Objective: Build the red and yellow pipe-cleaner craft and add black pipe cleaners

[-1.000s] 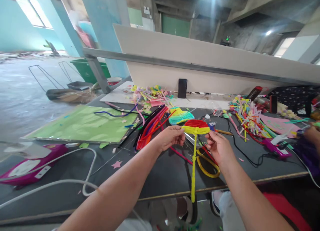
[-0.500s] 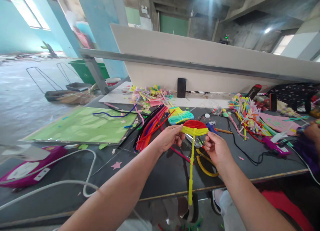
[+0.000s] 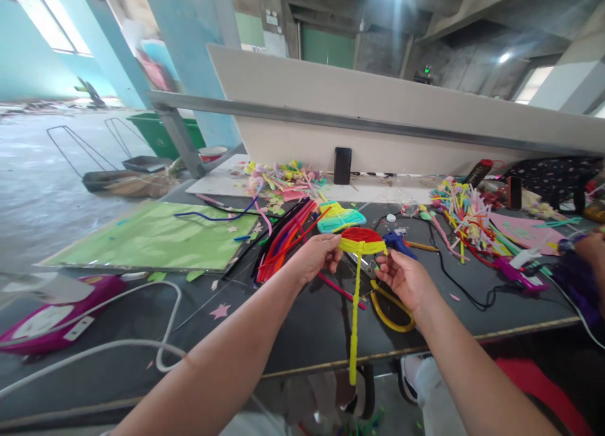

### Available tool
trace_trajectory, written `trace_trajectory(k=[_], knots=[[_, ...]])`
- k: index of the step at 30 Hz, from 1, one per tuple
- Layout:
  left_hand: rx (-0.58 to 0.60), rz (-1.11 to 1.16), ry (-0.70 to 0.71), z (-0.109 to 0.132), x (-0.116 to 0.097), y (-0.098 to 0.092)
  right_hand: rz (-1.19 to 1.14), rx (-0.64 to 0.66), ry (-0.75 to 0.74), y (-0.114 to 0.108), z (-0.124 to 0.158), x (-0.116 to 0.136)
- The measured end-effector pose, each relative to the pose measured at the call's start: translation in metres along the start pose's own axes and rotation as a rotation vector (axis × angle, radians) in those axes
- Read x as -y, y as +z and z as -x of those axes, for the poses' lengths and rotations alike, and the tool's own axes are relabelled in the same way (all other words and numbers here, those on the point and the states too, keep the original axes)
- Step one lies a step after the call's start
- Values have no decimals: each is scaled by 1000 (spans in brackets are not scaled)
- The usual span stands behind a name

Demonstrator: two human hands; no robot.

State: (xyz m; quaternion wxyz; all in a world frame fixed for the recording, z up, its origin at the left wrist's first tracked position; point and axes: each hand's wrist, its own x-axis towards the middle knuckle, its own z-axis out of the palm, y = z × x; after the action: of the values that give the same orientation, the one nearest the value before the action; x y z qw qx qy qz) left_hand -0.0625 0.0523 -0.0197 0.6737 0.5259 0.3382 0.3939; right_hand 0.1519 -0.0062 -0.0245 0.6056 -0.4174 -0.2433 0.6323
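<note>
Above a dark table (image 3: 302, 335) I hold a red and yellow pipe-cleaner piece (image 3: 363, 240). My left hand (image 3: 316, 258) pinches its left end. My right hand (image 3: 405, 278) pinches its right end. A long yellow pipe cleaner (image 3: 353, 322) hangs straight down from the piece's middle, past the table's front edge. Below the hands lie yellow-handled scissors (image 3: 390, 310) and a pink pipe cleaner. A bundle of red, orange and black pipe cleaners (image 3: 283, 237) lies just left of my left hand.
A teal and yellow woven piece (image 3: 340, 218) lies behind. A green sheet (image 3: 161, 234) and a pink iron (image 3: 51, 316) with a white cord sit at the left. Heaps of coloured pipe cleaners (image 3: 460, 215), a black phone (image 3: 342, 166), a glue gun (image 3: 520, 275) and another person's hand (image 3: 590, 250) are at the right.
Both hands and the piece have shifted slightly left and toward me. The hanging yellow pipe cleaner has swung with them.
</note>
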Motion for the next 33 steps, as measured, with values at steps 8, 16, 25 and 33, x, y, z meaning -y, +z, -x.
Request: trace_trajectory(k=[8, 16, 25, 33], knots=[[29, 23, -19, 1, 2, 0, 111, 36, -17, 2, 5, 1], [17, 89, -13, -2, 6, -1, 116, 56, 4, 2, 2, -3], [-122, -388, -178, -2, 6, 2, 187, -27, 73, -4, -2, -10], [-583, -1267, 198, 8, -28, -22, 274, 19, 78, -3, -3, -12]])
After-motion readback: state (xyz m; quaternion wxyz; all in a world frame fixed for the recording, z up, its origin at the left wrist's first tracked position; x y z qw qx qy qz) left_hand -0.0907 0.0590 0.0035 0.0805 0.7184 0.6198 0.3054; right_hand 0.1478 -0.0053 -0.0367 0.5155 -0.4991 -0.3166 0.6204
